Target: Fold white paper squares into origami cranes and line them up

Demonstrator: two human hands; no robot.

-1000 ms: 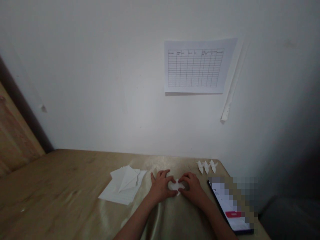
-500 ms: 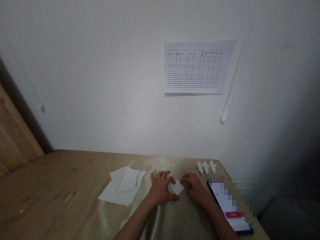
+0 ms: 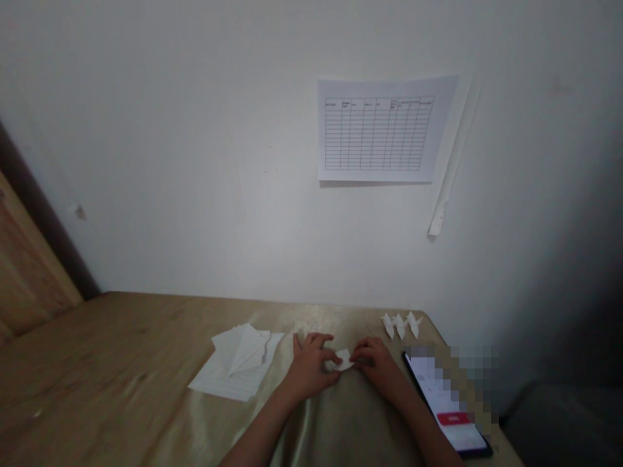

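Note:
A small folded piece of white paper (image 3: 345,360) is between my two hands, just above or on the tablecloth. My left hand (image 3: 314,364) pinches its left side between thumb and forefinger, the other fingers spread away. From the right, my right hand (image 3: 374,360) grips the paper's right edge with its fingertips. The paper's lower part is partly folded over or hidden by the fingers. Beyond my right hand, three small white folded paper figures (image 3: 400,325) stand in a row near the table's back right corner.
Left of my hands lies a loose stack of white paper sheets (image 3: 226,374). A phone (image 3: 442,402) with a lit screen, partly pixelated, rests by the right edge. The tablecloth (image 3: 121,389) is satiny and gold. Behind, a printed table sheet (image 3: 379,133) hangs on the wall.
The paper was a flat diamond shape between the hands; its lower corner is now folded up and it looks smaller. The left thumb has moved up and toward the forefinger.

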